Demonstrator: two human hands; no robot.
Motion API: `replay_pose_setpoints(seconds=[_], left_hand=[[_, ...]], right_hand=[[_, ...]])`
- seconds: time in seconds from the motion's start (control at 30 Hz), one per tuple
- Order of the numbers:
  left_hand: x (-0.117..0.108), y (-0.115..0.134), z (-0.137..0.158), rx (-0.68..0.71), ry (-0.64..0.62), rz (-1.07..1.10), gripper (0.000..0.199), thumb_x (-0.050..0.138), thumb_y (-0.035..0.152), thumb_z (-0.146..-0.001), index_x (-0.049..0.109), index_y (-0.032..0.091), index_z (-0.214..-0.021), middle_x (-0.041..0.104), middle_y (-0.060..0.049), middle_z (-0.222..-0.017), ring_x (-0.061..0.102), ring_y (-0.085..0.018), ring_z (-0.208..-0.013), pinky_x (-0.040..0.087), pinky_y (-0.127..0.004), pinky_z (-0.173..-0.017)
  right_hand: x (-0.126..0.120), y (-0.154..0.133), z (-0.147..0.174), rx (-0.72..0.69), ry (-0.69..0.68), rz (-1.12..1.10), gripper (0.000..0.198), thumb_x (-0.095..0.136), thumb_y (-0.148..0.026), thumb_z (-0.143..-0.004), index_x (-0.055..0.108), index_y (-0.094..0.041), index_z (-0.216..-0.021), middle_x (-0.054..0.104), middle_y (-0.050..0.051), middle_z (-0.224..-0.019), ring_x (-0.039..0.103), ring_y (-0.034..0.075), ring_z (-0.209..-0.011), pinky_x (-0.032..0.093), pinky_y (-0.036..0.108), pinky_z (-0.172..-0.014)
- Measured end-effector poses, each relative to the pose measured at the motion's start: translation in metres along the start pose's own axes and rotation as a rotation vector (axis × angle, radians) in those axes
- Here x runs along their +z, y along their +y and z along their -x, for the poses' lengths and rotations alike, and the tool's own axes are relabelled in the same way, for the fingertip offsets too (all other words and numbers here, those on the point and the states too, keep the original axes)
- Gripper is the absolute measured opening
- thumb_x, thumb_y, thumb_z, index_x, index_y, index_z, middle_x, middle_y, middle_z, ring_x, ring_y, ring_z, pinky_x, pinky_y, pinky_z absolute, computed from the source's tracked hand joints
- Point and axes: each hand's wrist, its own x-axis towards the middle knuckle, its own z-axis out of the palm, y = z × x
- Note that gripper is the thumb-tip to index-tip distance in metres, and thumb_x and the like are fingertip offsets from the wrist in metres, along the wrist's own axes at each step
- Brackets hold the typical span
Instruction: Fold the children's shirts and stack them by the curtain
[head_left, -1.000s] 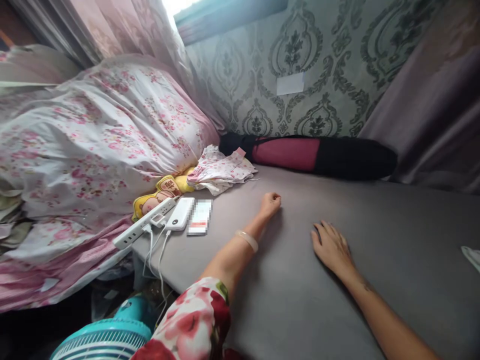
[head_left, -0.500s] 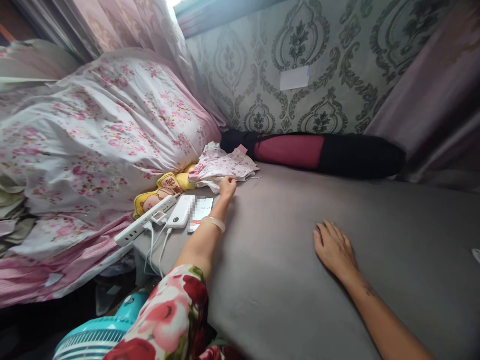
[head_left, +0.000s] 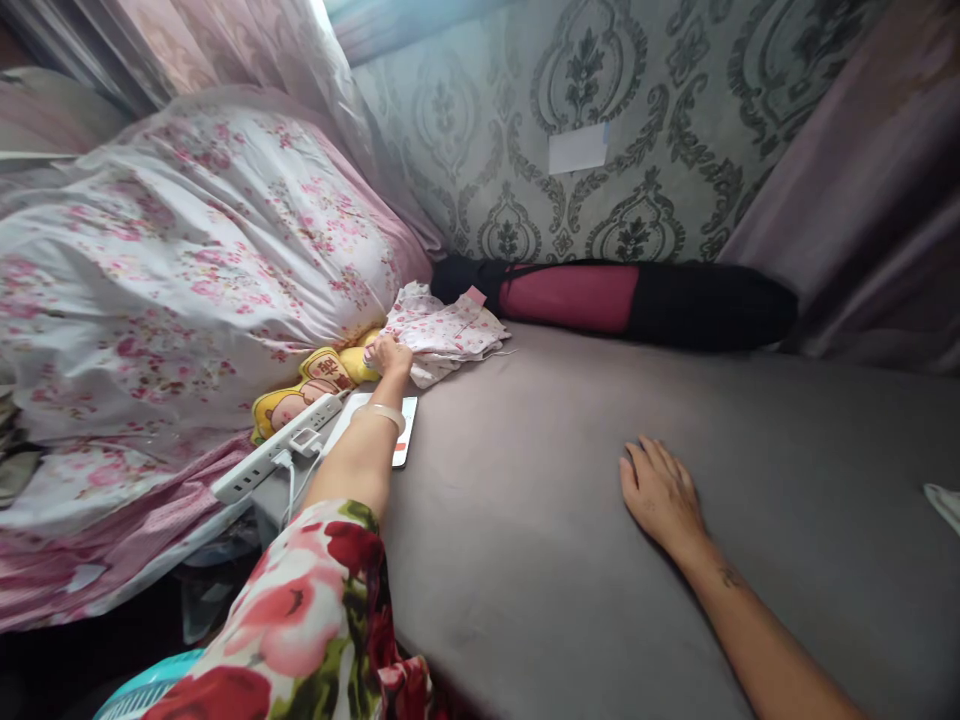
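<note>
My left hand (head_left: 391,354) reaches far forward, wearing a pale bangle at the wrist. Its fingers are closed at the left edge of a white garment with a pink pattern (head_left: 448,325), which lies loosely bunched on the grey bed surface (head_left: 517,480). The fingertips are partly hidden. My right hand (head_left: 664,495) rests palm down on the bed, fingers stretched out, holding nothing. Beneath my left forearm lies a phone (head_left: 406,432) with a lit screen, partly covered by the arm.
A white power strip (head_left: 277,448) with plugged-in cables lies at the bed's left edge, beside a yellow cartoon cushion (head_left: 296,400). A black and dark-pink long bag (head_left: 570,297) lies along the wall. Floral bedding (head_left: 187,250) is piled at left, above a turquoise fan (head_left: 150,685).
My left hand has moved left along the garment, from its front edge to its left edge. The forearm now covers more of the phone. My right hand stays flat on the bed.
</note>
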Motion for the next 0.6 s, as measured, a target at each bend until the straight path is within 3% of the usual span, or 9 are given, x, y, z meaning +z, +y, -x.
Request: replay_pose_setpoints(seconds=[0.2, 0.43, 0.6], left_hand=[[0.001, -0.014, -0.010, -0.011, -0.030, -0.034, 0.036, 0.054, 0.012, -0.074, 0.062, 0.013, -0.109, 0.060, -0.018, -0.121, 0.048, -0.034, -0.120, 0.036, -0.045, -0.101], [0.000, -0.015, -0.014, -0.041, -0.088, -0.053, 0.031, 0.062, 0.015, -0.071, 0.064, 0.016, -0.101, 0.063, -0.017, -0.117, 0.051, -0.036, -0.117, 0.043, -0.045, -0.092], [-0.002, -0.011, -0.017, -0.025, -0.109, -0.070, 0.021, 0.064, 0.029, -0.077, 0.068, 0.018, -0.094, 0.066, -0.016, -0.113, 0.054, -0.034, -0.114, 0.044, -0.043, -0.092]], right_hand=[[-0.002, -0.001, 0.000, 0.010, -0.014, 0.011, 0.049, 0.026, -0.033, -0.097, 0.058, -0.011, -0.126, 0.051, 0.016, -0.140, 0.042, 0.029, -0.132, 0.033, 0.046, -0.107], [-0.002, -0.001, 0.000, 0.019, -0.019, -0.020, 0.049, 0.026, -0.033, -0.097, 0.057, -0.010, -0.127, 0.051, 0.017, -0.140, 0.040, 0.029, -0.133, 0.032, 0.047, -0.107], [-0.003, -0.002, 0.000, 0.024, -0.026, -0.008, 0.049, 0.027, -0.032, -0.097, 0.057, -0.010, -0.127, 0.050, 0.016, -0.141, 0.041, 0.029, -0.133, 0.032, 0.046, -0.108]])
